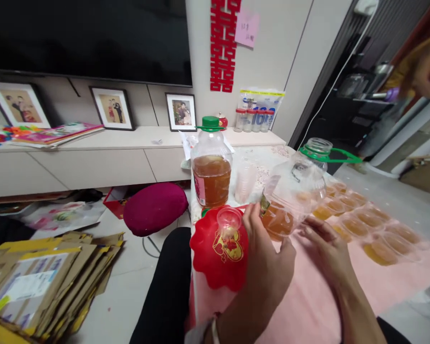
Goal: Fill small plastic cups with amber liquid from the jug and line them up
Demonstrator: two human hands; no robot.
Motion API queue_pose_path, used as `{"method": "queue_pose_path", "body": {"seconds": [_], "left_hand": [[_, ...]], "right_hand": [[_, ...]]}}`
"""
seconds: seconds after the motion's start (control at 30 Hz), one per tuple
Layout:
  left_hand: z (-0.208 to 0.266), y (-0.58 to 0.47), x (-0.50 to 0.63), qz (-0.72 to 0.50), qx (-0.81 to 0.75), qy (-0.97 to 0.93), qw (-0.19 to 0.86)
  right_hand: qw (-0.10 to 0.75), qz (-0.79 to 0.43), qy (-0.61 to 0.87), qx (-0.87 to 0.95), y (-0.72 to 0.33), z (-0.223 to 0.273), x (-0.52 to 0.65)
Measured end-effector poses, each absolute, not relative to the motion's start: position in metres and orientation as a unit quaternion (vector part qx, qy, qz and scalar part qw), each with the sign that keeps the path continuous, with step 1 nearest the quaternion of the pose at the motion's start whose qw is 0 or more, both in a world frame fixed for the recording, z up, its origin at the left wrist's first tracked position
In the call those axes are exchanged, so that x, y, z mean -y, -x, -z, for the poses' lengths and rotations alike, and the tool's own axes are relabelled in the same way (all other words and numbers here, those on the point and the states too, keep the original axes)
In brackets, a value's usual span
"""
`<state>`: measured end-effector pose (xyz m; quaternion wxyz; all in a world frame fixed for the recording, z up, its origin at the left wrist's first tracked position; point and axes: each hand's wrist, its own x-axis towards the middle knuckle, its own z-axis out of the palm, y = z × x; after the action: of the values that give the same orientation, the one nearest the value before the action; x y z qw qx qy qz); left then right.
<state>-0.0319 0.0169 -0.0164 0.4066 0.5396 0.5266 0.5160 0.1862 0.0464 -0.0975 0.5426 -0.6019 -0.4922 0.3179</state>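
Note:
A clear plastic jug [283, 220] with amber liquid low inside it sits before me, uncapped, a green handle ring at its neck. My left hand [268, 267] curls round its near left side, thumb in front of the base. At the lower right, the bent fingers of my right hand [322, 243] touch the jug; their tips are partly blurred. Left of my left hand lies a red scalloped dish [209, 253] with a gold heart print, and a small clear cup [229, 220] in it. Behind stands a second jug [212, 174], green-capped and about half full of amber liquid.
Several filled clear cups [380, 251] stand in rows on the pink cloth [390, 282] at right. Stacked clear cups [245, 181] are between the jugs. A purple stool [155, 209] and flattened cardboard [68, 282] are at left. Another person's arm [424, 71] shows at upper right.

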Motion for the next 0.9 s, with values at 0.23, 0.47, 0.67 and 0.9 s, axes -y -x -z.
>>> {"method": "queue_pose_path", "body": {"seconds": [0.23, 0.47, 0.67, 0.9], "left_hand": [[0.022, 0.001, -0.044, -0.452, -0.565, -0.487, 0.49], [0.033, -0.003, -0.056, -0.489, -0.555, -0.462, 0.489], [0.033, -0.004, -0.059, -0.502, -0.554, -0.451, 0.487], [0.034, -0.003, -0.046, -0.52, -0.558, -0.465, 0.449]], "right_hand": [[0.567, -0.384, 0.51, 0.52, -0.164, 0.084, -0.047], [0.587, -0.362, 0.503, 0.521, -0.14, 0.072, -0.058], [0.59, -0.341, 0.515, 0.519, -0.135, 0.071, -0.077], [0.596, -0.277, 0.515, 0.551, -0.132, 0.062, -0.076]]}}
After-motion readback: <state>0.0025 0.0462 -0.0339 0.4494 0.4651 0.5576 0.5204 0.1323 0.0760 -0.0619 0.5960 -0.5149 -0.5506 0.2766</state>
